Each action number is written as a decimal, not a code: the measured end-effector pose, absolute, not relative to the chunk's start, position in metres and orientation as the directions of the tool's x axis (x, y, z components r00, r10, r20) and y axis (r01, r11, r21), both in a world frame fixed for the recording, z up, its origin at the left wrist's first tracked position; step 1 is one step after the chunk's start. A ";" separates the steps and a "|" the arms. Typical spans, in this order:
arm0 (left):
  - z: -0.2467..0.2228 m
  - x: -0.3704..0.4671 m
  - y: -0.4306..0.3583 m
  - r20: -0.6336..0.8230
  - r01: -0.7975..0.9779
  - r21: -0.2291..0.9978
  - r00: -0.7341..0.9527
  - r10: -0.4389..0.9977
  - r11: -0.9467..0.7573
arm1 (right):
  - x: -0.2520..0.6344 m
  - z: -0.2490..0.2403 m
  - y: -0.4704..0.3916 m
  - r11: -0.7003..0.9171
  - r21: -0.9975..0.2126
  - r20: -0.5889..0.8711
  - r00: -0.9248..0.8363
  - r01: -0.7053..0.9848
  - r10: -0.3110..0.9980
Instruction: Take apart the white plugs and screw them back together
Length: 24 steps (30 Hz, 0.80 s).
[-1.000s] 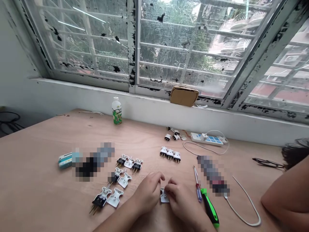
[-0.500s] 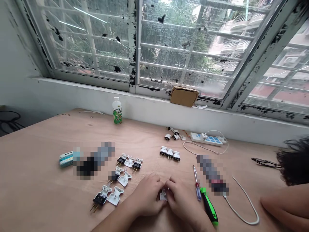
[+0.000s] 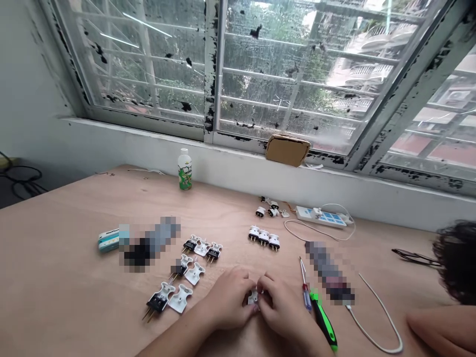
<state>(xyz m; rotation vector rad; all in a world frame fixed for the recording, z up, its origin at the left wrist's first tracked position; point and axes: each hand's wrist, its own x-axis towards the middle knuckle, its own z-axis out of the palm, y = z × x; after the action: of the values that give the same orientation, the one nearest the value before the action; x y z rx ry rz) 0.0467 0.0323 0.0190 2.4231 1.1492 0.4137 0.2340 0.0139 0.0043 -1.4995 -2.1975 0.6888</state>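
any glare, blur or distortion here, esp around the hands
Head view: bright streaks of glare on the window; head view: it splays toward the top, perhaps lens distortion; head view: coarse pixel blocks over parts of the table; head view: the white piece between left hand and right hand is small, partly covered, fine detail unclear.

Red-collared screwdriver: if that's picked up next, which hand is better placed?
Right, I'd judge: the red-collared screwdriver lies on the outer side of the right hand, while the left hand would likely have to reach past the right. Both are at the small white piece, so neither looks free.
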 end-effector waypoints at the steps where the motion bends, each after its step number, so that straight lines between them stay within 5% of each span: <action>1: 0.019 0.047 0.032 0.082 0.660 0.494 0.612 0.786 -0.566 | 0.234 0.004 0.014 0.305 -0.596 0.042 -0.350 0.743 0.936; 24: 0.024 0.047 0.029 0.046 0.677 0.472 0.620 0.783 -0.564 | 0.244 0.002 0.020 0.245 -0.595 0.072 -0.253 0.765 0.965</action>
<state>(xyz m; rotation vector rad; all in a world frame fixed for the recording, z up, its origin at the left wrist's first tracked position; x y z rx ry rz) 0.0465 0.0293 0.0241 2.4341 1.1596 0.3508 0.2443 0.0204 0.0024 -1.5792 -2.0972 0.6307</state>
